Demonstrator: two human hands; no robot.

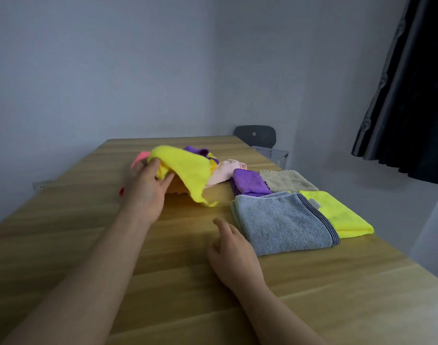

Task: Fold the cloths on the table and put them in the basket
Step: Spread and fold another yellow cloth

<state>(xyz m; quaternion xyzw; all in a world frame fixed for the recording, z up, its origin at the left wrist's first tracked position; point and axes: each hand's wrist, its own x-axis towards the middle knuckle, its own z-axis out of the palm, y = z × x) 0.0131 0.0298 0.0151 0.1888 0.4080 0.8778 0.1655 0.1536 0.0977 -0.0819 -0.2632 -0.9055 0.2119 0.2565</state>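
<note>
Our left hand (148,188) gripped the yellow cloth (185,170) over the table (88,245); our right hand (232,250) sat relaxed, empty, beside the gray towel (282,220).

Wooden table (337,295) fills a dim, pale-walled room.
A dark curtain (412,95) hangs at right; a dark chair (254,135) stands beyond the table's far end.

**Dim, cool light, wide-angle bending**

Soft, even light is cast; only faint shadows are seen on the table (88,245). The left hand (145,188) and yellow cloth (188,170) are blurred. Table edges are bowed outward.
</note>
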